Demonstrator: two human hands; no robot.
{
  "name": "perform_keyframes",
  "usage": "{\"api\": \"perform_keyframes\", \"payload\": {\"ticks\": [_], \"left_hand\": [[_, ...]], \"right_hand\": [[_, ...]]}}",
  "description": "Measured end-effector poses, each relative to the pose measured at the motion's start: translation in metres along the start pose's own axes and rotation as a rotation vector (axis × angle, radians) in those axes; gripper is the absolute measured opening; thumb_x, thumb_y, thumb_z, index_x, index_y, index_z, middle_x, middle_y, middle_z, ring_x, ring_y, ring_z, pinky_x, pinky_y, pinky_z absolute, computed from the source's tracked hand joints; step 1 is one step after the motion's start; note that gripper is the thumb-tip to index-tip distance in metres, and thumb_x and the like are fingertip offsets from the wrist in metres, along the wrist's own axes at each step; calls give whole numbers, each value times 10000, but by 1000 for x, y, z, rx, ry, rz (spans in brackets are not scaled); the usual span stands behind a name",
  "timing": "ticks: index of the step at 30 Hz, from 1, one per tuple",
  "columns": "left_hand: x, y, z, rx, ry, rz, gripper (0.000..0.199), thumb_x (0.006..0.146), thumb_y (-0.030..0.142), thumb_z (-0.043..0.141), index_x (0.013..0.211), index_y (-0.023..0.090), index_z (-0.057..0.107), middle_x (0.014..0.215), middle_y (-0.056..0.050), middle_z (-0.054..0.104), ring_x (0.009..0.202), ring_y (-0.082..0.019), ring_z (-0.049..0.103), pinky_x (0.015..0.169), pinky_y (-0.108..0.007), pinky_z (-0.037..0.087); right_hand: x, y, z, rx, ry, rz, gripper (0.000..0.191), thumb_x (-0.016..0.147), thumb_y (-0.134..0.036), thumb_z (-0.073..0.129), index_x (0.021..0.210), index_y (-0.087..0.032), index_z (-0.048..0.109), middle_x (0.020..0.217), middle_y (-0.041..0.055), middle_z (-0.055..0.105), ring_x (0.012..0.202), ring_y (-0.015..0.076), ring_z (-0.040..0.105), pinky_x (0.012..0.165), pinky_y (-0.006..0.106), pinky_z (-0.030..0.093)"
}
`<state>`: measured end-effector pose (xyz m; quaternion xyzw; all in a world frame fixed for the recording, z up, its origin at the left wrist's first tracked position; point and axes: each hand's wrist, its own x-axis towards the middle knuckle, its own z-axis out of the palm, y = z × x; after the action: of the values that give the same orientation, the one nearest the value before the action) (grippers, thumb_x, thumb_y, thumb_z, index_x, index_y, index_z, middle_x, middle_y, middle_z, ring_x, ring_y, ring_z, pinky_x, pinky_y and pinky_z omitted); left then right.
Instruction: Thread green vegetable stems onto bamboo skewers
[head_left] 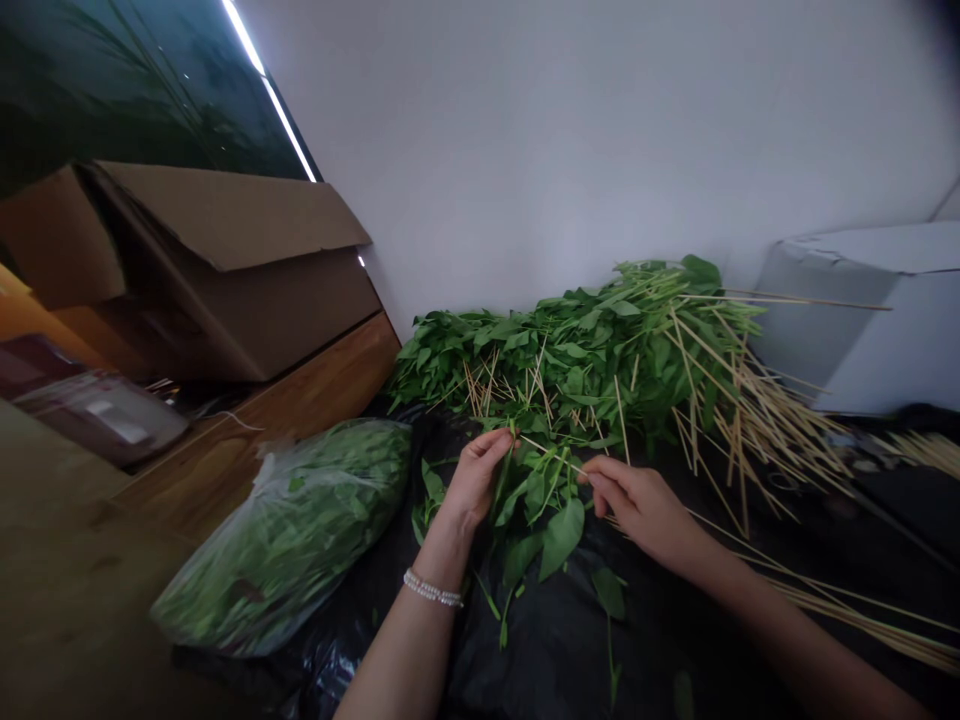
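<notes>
Between my hands a thin wooden stick (553,452) runs nearly level, with several green leafy stems (561,535) hanging from it. My left hand (484,465), with a beaded bracelet at the wrist, pinches a leafy stem at the stick's left end. The fingers of my right hand (626,497) are closed on the stick's right end. Just behind the hands lies a long heap of leafy greens (592,325) with many sticks (772,410) poking out. Black plastic sheeting (555,650) lies underneath, with loose leaves on it.
A clear bag packed with leaves (300,530) lies at the left. Behind it stands an open cardboard box (247,290) on a wooden surface (262,425). More loose sticks (847,605) lie at the lower right, and a white box (840,310) stands at the right by the wall.
</notes>
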<state>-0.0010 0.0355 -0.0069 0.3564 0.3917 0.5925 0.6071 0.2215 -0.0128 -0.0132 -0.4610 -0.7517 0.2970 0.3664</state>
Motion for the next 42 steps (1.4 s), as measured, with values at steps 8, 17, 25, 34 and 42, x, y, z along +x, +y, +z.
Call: {"api": "perform_keyframes", "payload": {"ticks": [8, 17, 25, 34, 42], "left_hand": [[-4, -1, 1, 62, 2, -11, 360, 541, 294, 891, 844, 147, 764, 731, -32, 744, 613, -108, 649, 652, -217, 519], [-4, -1, 1, 70, 5, -32, 375, 532, 288, 898, 848, 132, 770, 748, -49, 751, 635, -120, 653, 665, -228, 518], [-4, 0, 1, 81, -1, -32, 328, 511, 258, 903, 786, 137, 771, 705, -38, 738, 621, -112, 641, 667, -223, 503], [-3, 0, 0, 119, -37, -31, 293, 514, 273, 895, 740, 143, 764, 644, -12, 706, 568, -88, 599, 630, -211, 469], [-4, -1, 1, 142, -70, -65, 295, 498, 275, 898, 722, 137, 764, 636, -5, 698, 593, -87, 587, 646, -209, 448]], "right_hand": [[-1, -1, 1, -59, 10, 2, 276, 950, -328, 352, 939, -234, 611, 622, -39, 610, 565, 130, 573, 611, 256, 414], [-1, 1, 3, -46, -11, 27, 266, 957, -342, 357, 931, -234, 598, 622, -46, 587, 574, 120, 554, 626, 246, 403], [-1, 4, 4, -47, -22, 16, 261, 959, -333, 347, 925, -232, 586, 622, -50, 578, 581, 120, 553, 636, 246, 396], [-3, 3, 11, -25, 4, -10, 254, 953, -305, 345, 899, -226, 579, 606, -49, 570, 568, 123, 562, 615, 241, 395], [-4, 0, 15, -29, -1, 10, 243, 945, -301, 347, 870, -223, 565, 593, -49, 562, 545, 123, 549, 602, 239, 385]]}}
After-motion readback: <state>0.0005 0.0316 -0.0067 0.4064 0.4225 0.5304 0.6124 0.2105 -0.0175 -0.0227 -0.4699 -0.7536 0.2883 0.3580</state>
